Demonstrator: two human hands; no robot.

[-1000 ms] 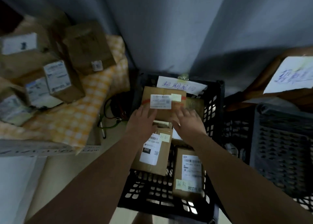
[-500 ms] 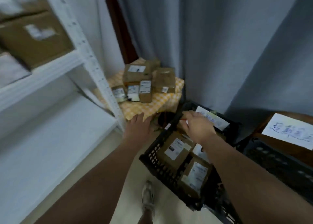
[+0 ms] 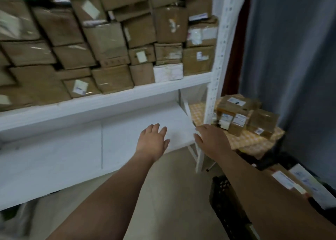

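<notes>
My left hand reaches out over the front of a bare white lower shelf board, fingers spread and holding nothing. My right hand is stretched out beside it, next to the shelf's white upright post, and nothing shows in it. Its fingertips are partly hidden behind the back of the hand. A black plastic crate with labelled cardboard parcels sits at the lower right, under my right forearm.
The upper shelf is packed with several taped cardboard boxes. Right of the post, a low table with a yellow checked cloth carries several small labelled parcels. A grey curtain hangs at the right.
The view has swung left from the crate to the shelf unit. Both hands have left the parcel in the crate and now reach toward the lower shelf, holding nothing.
</notes>
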